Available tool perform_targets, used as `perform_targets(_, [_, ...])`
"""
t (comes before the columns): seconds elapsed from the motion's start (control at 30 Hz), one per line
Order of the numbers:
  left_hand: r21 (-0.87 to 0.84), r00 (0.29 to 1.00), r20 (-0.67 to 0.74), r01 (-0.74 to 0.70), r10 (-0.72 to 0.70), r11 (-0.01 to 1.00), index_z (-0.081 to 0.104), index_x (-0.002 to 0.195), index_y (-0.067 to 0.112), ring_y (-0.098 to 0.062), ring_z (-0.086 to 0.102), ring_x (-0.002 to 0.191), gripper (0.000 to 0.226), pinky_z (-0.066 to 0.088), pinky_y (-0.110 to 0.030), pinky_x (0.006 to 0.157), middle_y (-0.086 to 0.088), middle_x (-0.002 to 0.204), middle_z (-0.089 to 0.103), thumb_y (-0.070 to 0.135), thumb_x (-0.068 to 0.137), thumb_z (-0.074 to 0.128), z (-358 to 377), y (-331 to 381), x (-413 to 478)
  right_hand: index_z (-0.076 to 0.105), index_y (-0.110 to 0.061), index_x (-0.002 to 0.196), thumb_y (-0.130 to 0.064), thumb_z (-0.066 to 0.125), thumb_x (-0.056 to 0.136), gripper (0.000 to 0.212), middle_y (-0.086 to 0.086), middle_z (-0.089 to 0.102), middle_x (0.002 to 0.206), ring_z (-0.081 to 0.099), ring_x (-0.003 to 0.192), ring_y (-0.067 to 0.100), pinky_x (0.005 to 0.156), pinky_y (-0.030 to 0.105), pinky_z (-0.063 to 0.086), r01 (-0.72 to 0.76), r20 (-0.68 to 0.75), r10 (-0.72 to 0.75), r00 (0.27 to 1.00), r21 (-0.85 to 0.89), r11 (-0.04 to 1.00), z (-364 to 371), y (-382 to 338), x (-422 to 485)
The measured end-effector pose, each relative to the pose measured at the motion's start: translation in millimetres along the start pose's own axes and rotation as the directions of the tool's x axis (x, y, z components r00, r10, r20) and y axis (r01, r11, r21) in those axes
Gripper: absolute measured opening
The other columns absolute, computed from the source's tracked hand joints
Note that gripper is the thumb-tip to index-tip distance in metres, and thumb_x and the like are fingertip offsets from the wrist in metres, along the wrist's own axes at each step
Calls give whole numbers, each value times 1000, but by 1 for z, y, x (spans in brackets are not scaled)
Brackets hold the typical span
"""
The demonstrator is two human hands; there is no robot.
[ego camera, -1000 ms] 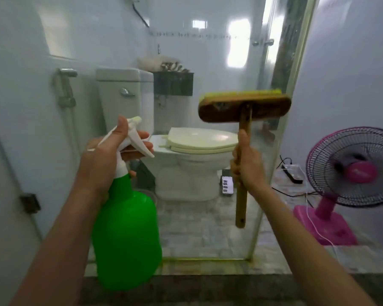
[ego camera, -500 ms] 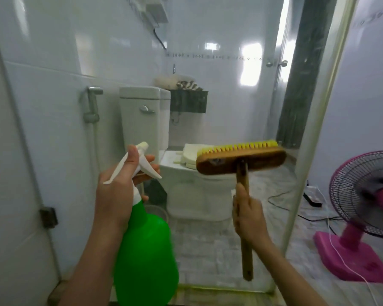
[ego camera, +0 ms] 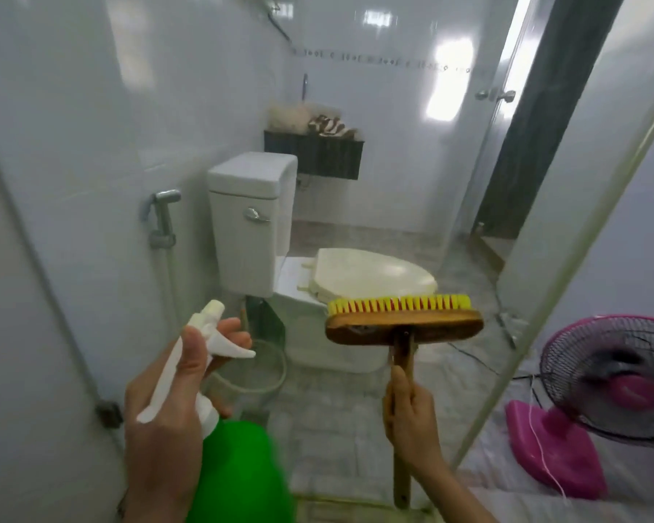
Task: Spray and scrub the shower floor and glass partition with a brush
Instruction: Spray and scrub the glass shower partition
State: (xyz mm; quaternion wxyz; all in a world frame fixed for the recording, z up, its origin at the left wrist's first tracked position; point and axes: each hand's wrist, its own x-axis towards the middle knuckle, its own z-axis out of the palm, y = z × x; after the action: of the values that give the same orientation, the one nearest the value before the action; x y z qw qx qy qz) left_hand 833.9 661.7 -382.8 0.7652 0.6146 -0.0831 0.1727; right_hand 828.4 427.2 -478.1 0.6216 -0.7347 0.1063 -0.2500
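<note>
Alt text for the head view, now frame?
Left hand grips a green spray bottle, right hand holds a wooden scrub brush, bristles up, before a glass partition; toilet behind it, pink fan at right.

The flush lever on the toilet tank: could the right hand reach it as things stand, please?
Probably not. The glass partition seems to stand between the right hand and the flush lever, and that hand grips the brush handle.

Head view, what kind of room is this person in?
A small home bathroom, most likely: a toilet with its lid down, a bidet sprayer mounted on the white tiled wall, and a glass partition edging the shower area.
</note>
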Motion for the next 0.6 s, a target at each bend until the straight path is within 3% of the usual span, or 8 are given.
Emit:
perform_targets(0.17, [151, 1000, 15, 2, -4, 989, 73, 95, 59, -12, 69, 85, 48, 50, -40, 49, 13, 100, 78, 91, 74, 45, 26, 84, 10, 38, -24, 53, -58, 39, 94, 53, -9, 35, 43, 33, 36, 5, 38, 19, 28, 108, -20, -107, 994, 59, 992, 4, -184, 70])
perform_targets(0.23, [152, 1000, 23, 6, -9, 988, 75, 91, 56, -9, 68, 81, 49, 50, -42, 48, 13, 98, 78, 90, 75, 44, 37, 115, 9, 37, -24, 54, -55, 37, 95, 52, -8, 34, 44, 32, 36, 6, 38, 19, 27, 91, -47, -88, 995, 72, 993, -9, -198, 73])
perform_targets(0.33, [161, 998, 33, 42, -48, 986, 78, 86, 48, -7, 71, 82, 50, 53, -27, 48, 12, 101, 78, 85, 80, 45, 51, 158, 10, 43, -25, 52, -81, 43, 77, 61, -7, 35, 45, 34, 40, 12, 42, 24, 27, -180, -84, 178, 981, -27, 983, -52, -142, 19])
perform_targets(0.43, [154, 995, 42, 79, -86, 985, 77, 88, 49, -12, 68, 78, 40, 51, -22, 48, 10, 99, 79, 70, 85, 43, 63, 191, 11, 40, -24, 54, -98, 45, 49, 74, -5, 34, 45, 34, 42, 14, 41, 23, 29, -427, -140, 428, 893, 38, 904, -85, -122, -19])
perform_targets(0.5, [176, 992, 65, 95, -108, 980, 78, 91, 47, -17, 67, 76, 41, 49, -23, 48, 8, 99, 79, 67, 86, 42, 74, 208, 13, 40, -24, 54, -95, 45, 53, 70, -6, 33, 43, 31, 37, 12, 39, 19, 27, -385, -177, 392, 903, 75, 920, -91, -155, 6])
perform_targets(0.6, [183, 989, 75, 111, -126, 977, 77, 97, 38, -9, 70, 79, 47, 49, -21, 47, 11, 98, 79, 70, 85, 44, 94, 232, 14, 42, -24, 49, -82, 40, 74, 63, -8, 34, 42, 31, 35, 9, 39, 19, 25, -158, -195, 162, 967, 36, 987, -101, -229, 68])
